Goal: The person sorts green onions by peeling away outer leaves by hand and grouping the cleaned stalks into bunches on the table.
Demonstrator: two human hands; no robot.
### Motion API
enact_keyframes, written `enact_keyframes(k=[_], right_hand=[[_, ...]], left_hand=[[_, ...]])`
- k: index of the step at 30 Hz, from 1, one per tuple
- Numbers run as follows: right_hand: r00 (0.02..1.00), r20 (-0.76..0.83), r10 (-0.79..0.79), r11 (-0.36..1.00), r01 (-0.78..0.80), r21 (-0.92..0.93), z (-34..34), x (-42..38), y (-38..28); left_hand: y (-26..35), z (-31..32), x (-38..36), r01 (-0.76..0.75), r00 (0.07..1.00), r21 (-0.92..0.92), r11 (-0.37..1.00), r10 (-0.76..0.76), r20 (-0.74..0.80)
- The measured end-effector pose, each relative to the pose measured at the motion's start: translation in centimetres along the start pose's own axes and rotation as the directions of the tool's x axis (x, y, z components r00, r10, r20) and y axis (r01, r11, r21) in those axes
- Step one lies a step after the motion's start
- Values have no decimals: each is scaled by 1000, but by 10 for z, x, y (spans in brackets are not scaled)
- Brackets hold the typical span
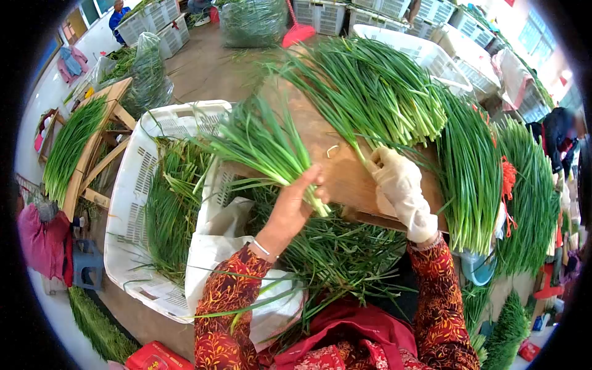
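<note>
My left hand, bare with a bracelet at the wrist, is closed round the pale stems of a bunch of garlic chives. Its green leaves fan up and to the left. On my right hand is a whitish glove. Those fingers pinch the stem ends of a few garlic chives at the edge of a large chive pile. The pile lies on a wooden board, stems toward the right. Loose chive leaves cover the area below the board, over my lap.
To the left stands a white crate holding chive leaves. More chives lie on a wooden stand. On the right hang long chive bundles beside a red tie. A red dustpan and stacked crates are at the back.
</note>
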State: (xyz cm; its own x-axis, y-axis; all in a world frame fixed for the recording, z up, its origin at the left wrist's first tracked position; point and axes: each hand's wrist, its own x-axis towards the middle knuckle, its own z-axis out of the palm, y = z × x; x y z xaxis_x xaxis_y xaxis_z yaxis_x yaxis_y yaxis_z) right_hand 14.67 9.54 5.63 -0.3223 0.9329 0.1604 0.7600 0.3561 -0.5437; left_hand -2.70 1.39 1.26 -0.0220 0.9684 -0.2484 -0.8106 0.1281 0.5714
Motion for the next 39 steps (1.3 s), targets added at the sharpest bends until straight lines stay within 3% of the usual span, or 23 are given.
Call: enact_keyframes(k=[1,3,4,12,14,15,17,18,19,21,22,23,25,27,28,31,33,34,36,39], right_hand=[[1000,5,2,1000,-2,4,4,-2,-2],[998,-41,55,986,-61,-155,8,-6,-2],[992,-113,-62,985,43,-168,15,-7,8],[986,-147,-78,982,51,-184,12,-3,11],[990,53,132,983,-138,123,-4,-7,-10],[990,53,132,983,-138,122,-9,-11,-16],[982,161,103,905,-160,393,-14,-21,-25],[987,159,-19,874,-61,482,-12,-29,-27],[969,240,-61,841,-79,535,-5,-32,-26],[965,240,-103,899,-13,438,-7,-29,-24],[986,15,-169,964,162,212,-4,-18,-12],[942,-184,-281,960,275,-60,0,-6,2],[946,-159,-283,958,271,-93,0,1,10],[949,-216,-229,912,131,-390,-3,10,21],[984,-135,-116,886,42,-461,0,14,28],[989,-117,-96,875,28,-483,6,18,36],[982,-125,-138,892,68,-446,7,18,32],[995,-52,-88,925,62,-375,5,17,26],[997,46,-62,991,67,-120,0,7,3],[923,371,-98,993,64,102,-4,-11,-20]], left_hand=[[-3,5,-1,9,1000,51,999,-9,-12],[-6,1,-1,5,1000,39,999,-6,21],[-8,3,0,8,1000,51,999,-9,16],[-16,10,3,25,1000,88,996,-26,7],[-16,18,2,44,999,101,994,-45,7],[-16,20,2,44,999,100,994,-45,7],[-17,21,2,17,999,178,984,-9,-43],[-17,22,3,17,999,176,984,-10,-40],[-17,22,4,-3,1000,155,988,5,-18],[-16,22,7,-41,999,113,993,38,28],[-13,19,8,-65,998,116,991,65,0],[-7,17,7,0,1000,77,997,0,-1],[-6,15,8,-16,1000,71,997,15,21],[-6,13,8,-25,1000,41,999,24,9],[-8,13,8,-26,1000,17,1000,26,-3],[-6,13,8,-60,998,1,998,60,28],[1,10,10,-107,994,39,994,106,15],[5,10,10,-153,988,81,985,153,3],[14,10,9,-258,966,37,965,258,-2],[30,8,6,-397,917,89,914,399,-16]])
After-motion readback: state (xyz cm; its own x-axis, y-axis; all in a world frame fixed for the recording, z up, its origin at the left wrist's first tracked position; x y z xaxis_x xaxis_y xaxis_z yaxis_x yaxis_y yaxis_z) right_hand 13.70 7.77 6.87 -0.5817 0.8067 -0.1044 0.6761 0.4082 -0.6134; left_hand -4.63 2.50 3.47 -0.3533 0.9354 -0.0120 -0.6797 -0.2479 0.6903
